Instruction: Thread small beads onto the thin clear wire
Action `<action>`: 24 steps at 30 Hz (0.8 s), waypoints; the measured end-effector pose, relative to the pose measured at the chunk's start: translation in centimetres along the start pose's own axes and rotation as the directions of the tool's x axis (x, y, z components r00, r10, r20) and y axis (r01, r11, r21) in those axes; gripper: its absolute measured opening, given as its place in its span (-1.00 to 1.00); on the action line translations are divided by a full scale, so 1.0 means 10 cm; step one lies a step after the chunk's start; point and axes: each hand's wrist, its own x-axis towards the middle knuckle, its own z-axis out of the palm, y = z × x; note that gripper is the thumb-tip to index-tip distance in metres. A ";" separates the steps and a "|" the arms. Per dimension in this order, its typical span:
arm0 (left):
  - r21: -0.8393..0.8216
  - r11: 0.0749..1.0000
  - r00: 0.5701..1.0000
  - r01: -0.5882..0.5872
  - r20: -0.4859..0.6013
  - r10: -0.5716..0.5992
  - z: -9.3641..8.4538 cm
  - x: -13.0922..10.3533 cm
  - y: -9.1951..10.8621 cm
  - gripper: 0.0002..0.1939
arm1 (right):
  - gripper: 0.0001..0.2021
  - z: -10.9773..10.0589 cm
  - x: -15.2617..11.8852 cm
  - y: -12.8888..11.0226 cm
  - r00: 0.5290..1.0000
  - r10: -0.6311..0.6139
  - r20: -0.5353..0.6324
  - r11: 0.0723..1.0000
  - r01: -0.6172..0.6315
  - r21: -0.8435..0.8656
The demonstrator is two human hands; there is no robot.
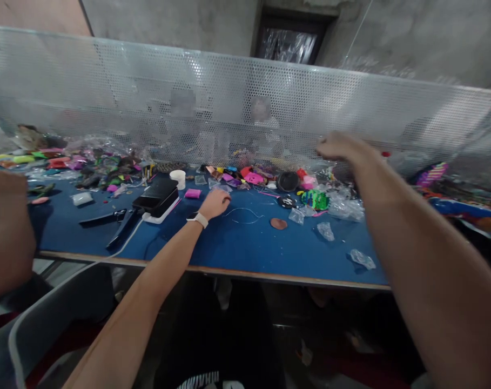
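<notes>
My left hand (pixel 215 203), with a white-strapped watch (pixel 198 218) at the wrist, rests low over the blue table. Its fingers are curled together; a small dark bit shows at the fingertips, too small to name. Right beside it lies a thin clear thread (pixel 247 216) in a loose loop. My right hand (pixel 335 146) is raised high at the right, in front of the perforated metal screen, and its fingers are smeared by motion. Below it are a green sequined piece (pixel 315 200), crumpled clear plastic bags (pixel 344 205) and a black round tag (pixel 287 202).
A black box with a phone (pixel 151 195) and black-handled pliers (pixel 121 224) lie left. A pink packet (pixel 193 193), white cup (pixel 177 179) and brown oval (pixel 278 223) are nearby. Colourful pieces line the perforated screen (pixel 229 97). Another person's arm (pixel 8 232) reaches in at left.
</notes>
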 end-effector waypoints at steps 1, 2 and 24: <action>-0.003 0.999 0.999 -0.043 0.029 0.043 0.03 0.00 0.06 -0.72 | -0.54 0.05 -0.09 -0.21 0.989 -0.114 0.092 0.993 0.110 0.048; 0.008 0.998 0.997 -0.063 0.051 0.063 0.05 0.00 0.13 -0.72 | -0.62 0.12 -0.23 -0.40 0.979 -0.174 0.103 0.981 0.163 0.108; 0.146 0.967 0.977 0.209 -0.072 -0.201 -0.08 -0.10 0.40 -0.67 | -0.68 1.51 -1.68 -0.72 0.992 0.118 0.036 0.559 -0.096 0.824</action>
